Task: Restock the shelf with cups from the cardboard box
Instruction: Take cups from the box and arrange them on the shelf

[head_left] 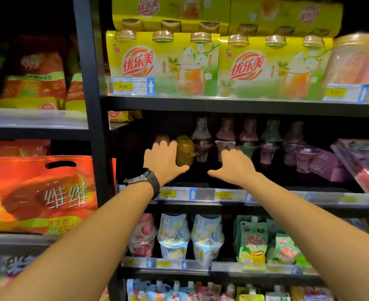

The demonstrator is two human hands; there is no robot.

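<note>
**A:** Obs. Left grip (164,162) is spread wide. The yellow-green cup (185,153) sits in the crook between its thumb and fingers. Clamped or only steadied: cannot tell. Right grip (236,166) is flat and open with the thumb splayed, and holds nothing.

**B:** Risks?

**A:** Just beyond the right grip's fingertips stands a row of stacked cups (247,137), narrow ends meeting, so judged tippy. A nudge from either grip could topple one into its neighbours. The yellow-green cup is close beside the nearest stack and, if pushed deeper, may knock it.

**B:** Not resolved?

**A:** The shelf (266,197) is dark inside, so the cup's base does not show. Something brownish lies past the left grip's fingertips, unidentified. Whether the right grip touches a clear lid is unclear. The cardboard box is out of view.
</note>
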